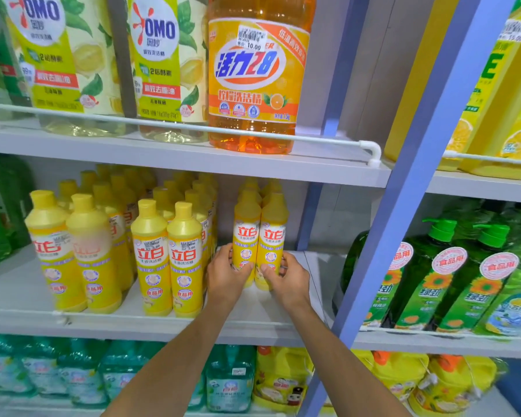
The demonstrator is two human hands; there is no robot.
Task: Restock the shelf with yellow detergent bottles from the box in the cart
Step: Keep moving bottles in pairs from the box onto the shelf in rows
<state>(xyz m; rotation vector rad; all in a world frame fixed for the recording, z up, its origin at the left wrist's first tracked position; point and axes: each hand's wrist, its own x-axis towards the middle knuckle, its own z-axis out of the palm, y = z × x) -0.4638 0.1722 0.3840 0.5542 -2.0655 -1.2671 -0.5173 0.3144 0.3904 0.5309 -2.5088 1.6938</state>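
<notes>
- Yellow detergent bottles (245, 233): two stand upright at frame centre on the middle shelf (253, 317), side by side and touching.
- Left hand (226, 276): fingers (224, 252) curled round the left bottle of the pair, low on its body.
- Right hand (289, 278): fingers (285, 259) curled round the right bottle, same height.
- Stocked rows (151, 257) of the same bottle stand just left of the pair.
- Green bottles (451, 284): lower right of frame.

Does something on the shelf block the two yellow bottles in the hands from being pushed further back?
Yes. Other yellow bottles stand directly behind the held bottles, in both rows. To their right the shelf is bare.
</notes>
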